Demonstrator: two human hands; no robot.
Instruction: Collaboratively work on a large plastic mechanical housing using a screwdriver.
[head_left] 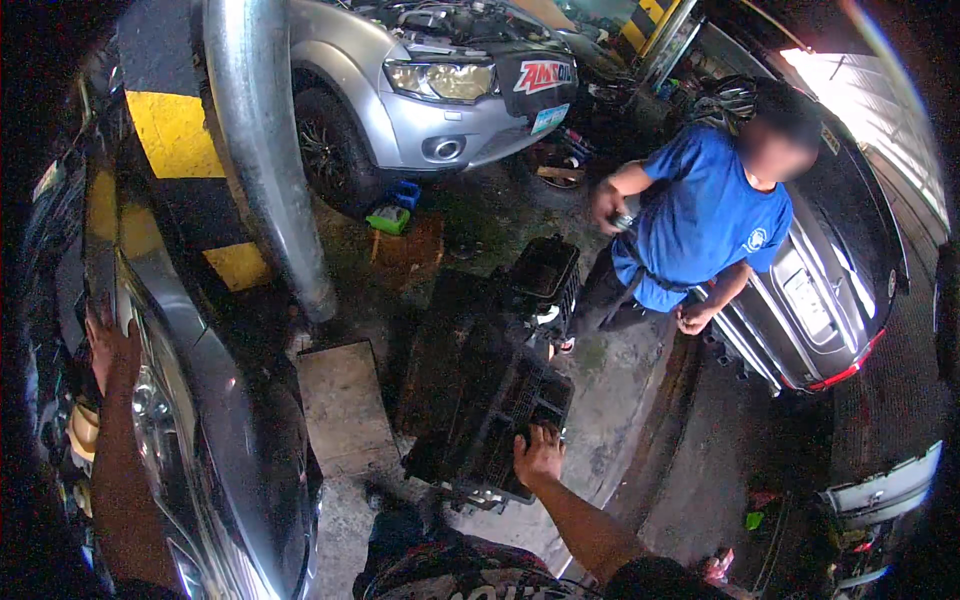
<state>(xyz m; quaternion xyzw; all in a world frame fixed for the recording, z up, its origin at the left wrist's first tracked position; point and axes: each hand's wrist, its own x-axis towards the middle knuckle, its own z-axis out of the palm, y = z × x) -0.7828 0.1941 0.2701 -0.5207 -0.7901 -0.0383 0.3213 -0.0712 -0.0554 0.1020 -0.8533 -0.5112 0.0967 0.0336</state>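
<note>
My left hand lies with fingers stretched out on the front edge of a dark car, just above its headlight. My right hand rests, fingers apart, on the near end of a black tool cart with compartments in its top. I see nothing held in either hand. What lies in the compartments is too dark to make out. At the cart's far end stands a black bin.
A person in a blue shirt stands beyond the cart, holding something small. A metal pipe rises by a yellow-and-black pillar. A silver car has its hood up; a dark car stands right. A flat board lies on the floor.
</note>
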